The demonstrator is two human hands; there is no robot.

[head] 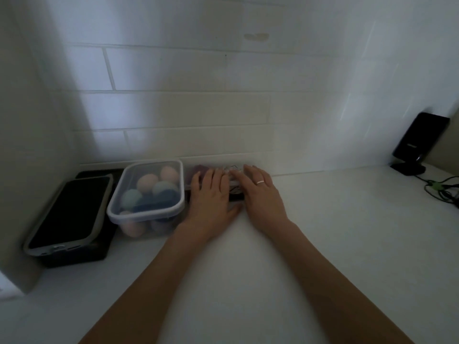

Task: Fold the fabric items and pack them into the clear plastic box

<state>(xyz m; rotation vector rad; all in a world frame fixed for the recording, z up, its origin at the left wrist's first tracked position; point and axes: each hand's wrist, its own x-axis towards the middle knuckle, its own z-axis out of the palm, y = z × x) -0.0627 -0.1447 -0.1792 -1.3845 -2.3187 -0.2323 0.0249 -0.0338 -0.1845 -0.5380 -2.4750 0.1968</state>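
A clear plastic box (113,207) with its lid on stands at the back of the white counter and holds several rolled fabric bundles (159,192) in pink and blue. Right beside it, against the tiled wall, is a second clear box (195,170), mostly hidden; purple and patterned fabric shows through it. My left hand (211,194) and my right hand (260,192) lie flat on top of this second box, side by side, fingers stretched toward the wall. My right hand wears a ring.
A phone (69,212) in a grey case lies on a black box (99,247) at the left, by a side wall. At the far right a black device on a stand (419,142) leans on the wall, with cables (439,187) trailing on the counter.
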